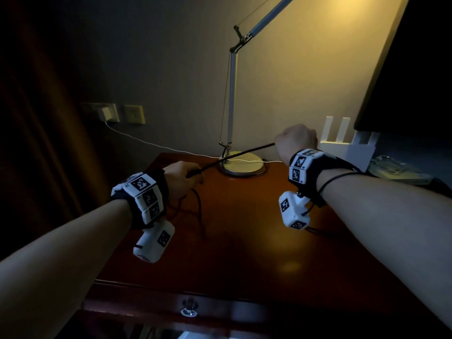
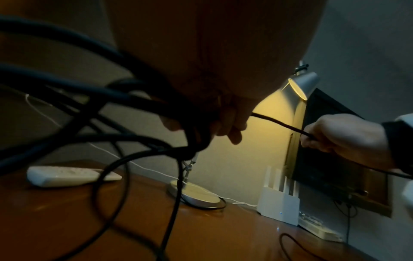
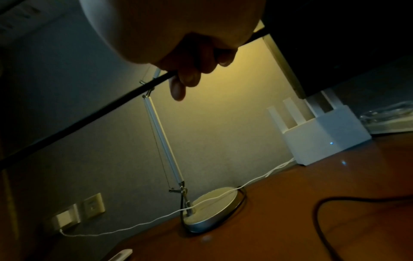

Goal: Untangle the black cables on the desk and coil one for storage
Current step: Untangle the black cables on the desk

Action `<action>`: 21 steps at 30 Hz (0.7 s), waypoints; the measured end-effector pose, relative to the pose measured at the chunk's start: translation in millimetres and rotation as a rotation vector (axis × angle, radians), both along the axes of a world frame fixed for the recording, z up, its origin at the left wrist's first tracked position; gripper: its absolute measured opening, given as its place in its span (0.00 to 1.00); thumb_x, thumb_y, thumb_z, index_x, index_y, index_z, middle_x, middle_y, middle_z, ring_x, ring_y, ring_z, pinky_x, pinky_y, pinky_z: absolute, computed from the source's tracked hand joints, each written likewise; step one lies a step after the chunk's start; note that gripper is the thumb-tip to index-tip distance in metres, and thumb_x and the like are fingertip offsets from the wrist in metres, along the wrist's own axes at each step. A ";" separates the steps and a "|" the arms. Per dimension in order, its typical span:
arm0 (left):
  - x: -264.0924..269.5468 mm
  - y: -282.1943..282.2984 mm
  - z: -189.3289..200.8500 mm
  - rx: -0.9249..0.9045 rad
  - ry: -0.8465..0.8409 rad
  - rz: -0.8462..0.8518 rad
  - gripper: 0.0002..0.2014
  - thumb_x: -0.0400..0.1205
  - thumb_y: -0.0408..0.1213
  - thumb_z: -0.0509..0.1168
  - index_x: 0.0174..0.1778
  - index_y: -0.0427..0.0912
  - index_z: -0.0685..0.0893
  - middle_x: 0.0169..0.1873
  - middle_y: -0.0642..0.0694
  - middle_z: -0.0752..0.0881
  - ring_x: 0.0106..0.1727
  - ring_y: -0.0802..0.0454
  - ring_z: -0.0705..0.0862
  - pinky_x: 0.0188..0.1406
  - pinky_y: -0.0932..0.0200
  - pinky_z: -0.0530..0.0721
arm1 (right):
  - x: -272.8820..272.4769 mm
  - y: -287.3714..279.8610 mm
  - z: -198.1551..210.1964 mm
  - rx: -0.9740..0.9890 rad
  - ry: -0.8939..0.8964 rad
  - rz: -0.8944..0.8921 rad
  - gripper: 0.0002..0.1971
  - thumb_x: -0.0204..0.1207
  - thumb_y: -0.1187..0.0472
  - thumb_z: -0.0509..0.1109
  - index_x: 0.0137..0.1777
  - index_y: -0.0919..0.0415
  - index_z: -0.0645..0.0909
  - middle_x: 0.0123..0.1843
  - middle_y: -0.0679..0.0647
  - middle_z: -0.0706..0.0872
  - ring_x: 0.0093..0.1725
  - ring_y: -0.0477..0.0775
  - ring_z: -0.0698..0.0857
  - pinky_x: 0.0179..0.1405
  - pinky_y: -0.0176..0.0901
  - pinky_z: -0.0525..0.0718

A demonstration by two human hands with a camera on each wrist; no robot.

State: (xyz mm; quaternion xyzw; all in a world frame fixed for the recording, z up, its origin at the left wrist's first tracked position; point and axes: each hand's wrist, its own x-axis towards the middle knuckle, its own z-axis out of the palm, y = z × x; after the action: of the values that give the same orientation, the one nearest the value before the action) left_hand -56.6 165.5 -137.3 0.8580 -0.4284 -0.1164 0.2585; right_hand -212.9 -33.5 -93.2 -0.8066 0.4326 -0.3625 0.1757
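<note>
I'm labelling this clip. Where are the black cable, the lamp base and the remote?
black cable [image 1: 244, 155], head view, taut middle stretch.
lamp base [image 3: 212, 203], right wrist view, top disc.
remote [image 2: 62, 175], left wrist view, body.

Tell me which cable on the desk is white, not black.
The thin white cable running from the wall charger across the lamp base. The black cable is stretched between both hands.

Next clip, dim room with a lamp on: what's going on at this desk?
A person is sorting black cables over a reddish wooden desk. The left hand grips a bundle of black cable loops, and the right hand pinches one black cable strand, stretched taut between the hands. Loose loops hang onto the desk; nothing is neatly coiled yet.
</note>
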 end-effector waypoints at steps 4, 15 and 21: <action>2.0 -2.7 3.3 -0.053 -0.001 0.064 0.08 0.86 0.46 0.60 0.44 0.56 0.83 0.35 0.56 0.81 0.30 0.56 0.80 0.28 0.61 0.75 | 5.8 12.7 -1.6 -0.182 0.294 0.001 0.12 0.75 0.55 0.62 0.48 0.56 0.86 0.48 0.56 0.88 0.50 0.60 0.83 0.60 0.53 0.75; -8.7 -2.2 19.8 -0.027 -0.077 0.038 0.12 0.84 0.54 0.60 0.51 0.54 0.85 0.44 0.48 0.88 0.44 0.50 0.86 0.42 0.52 0.84 | 38.3 57.1 -13.6 -0.250 0.388 0.514 0.15 0.80 0.41 0.62 0.56 0.47 0.83 0.56 0.50 0.85 0.64 0.55 0.77 0.68 0.56 0.60; 14.6 19.2 10.1 -0.066 -0.129 0.103 0.15 0.82 0.54 0.64 0.36 0.50 0.85 0.35 0.49 0.87 0.36 0.53 0.86 0.33 0.62 0.80 | 8.7 -0.1 -5.3 -0.118 0.164 0.137 0.11 0.81 0.44 0.63 0.44 0.48 0.81 0.47 0.53 0.85 0.58 0.61 0.80 0.62 0.53 0.64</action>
State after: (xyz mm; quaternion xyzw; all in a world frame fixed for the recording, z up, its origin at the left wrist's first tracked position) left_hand -42.0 184.7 -127.3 0.8756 -0.4031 -0.0332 0.2641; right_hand -204.1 -33.6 -98.6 -0.8702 0.3673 -0.3072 0.1162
